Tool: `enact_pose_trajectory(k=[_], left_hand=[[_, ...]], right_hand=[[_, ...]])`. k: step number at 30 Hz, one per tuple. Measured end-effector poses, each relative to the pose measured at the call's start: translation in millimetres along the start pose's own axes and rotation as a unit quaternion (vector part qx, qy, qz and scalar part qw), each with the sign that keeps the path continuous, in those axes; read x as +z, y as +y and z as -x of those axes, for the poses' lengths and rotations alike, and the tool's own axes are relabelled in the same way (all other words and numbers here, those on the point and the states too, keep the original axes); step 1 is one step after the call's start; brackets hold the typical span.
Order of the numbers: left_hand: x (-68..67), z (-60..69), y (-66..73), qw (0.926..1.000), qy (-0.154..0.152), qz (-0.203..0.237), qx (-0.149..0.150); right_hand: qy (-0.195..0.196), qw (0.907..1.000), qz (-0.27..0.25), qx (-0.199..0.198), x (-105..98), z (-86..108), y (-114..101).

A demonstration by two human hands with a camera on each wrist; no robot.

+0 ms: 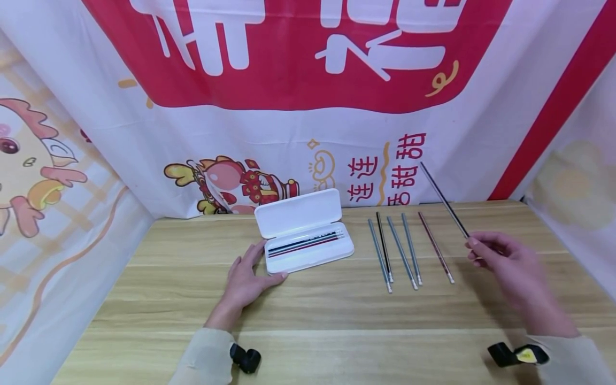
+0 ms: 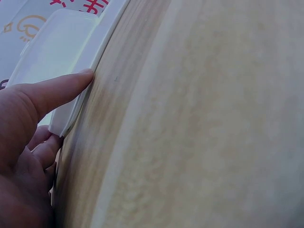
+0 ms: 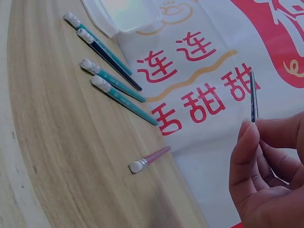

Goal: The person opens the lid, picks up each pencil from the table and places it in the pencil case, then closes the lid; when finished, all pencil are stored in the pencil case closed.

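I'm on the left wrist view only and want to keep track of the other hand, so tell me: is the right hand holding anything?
Observer: Yes, the right hand pinches a dark pencil, raised off the table.

Operator: I can't see into the white case from here. Is anything in it?

Observer: Pencils lie in it, with a red pencil nearest the front edge.

Operator: And is anything on the tabletop outside my picture?

Observer: Yes, five pencils lie on it to the right of the case; the rightmost is reddish.
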State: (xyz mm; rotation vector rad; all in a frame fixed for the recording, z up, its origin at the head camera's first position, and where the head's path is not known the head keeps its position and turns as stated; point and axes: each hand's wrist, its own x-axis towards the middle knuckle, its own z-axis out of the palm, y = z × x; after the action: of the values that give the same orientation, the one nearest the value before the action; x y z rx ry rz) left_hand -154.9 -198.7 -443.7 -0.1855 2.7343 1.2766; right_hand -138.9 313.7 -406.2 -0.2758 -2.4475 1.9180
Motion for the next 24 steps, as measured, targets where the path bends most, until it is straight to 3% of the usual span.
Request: enact_pose_trajectory(k=[7,12,24], left_hand=[[-0.1,0.8,1.1,1.0,0.001,0.001,-0.003],[-0.9,1.4,1.1,1.0,0.002,0.003,-0.004],[-1.5,1.7,0.8,1.0,-0.001,0.001,-0.009]], right_hand=[[-0.016,0.9967,0.08,-0.003,12,-2.3,3],[-0.021,0.9925,0.119,0.022,22,-3.5,2],[-0.056,0.9886,0.135,0.035,40,-9.9,-10]])
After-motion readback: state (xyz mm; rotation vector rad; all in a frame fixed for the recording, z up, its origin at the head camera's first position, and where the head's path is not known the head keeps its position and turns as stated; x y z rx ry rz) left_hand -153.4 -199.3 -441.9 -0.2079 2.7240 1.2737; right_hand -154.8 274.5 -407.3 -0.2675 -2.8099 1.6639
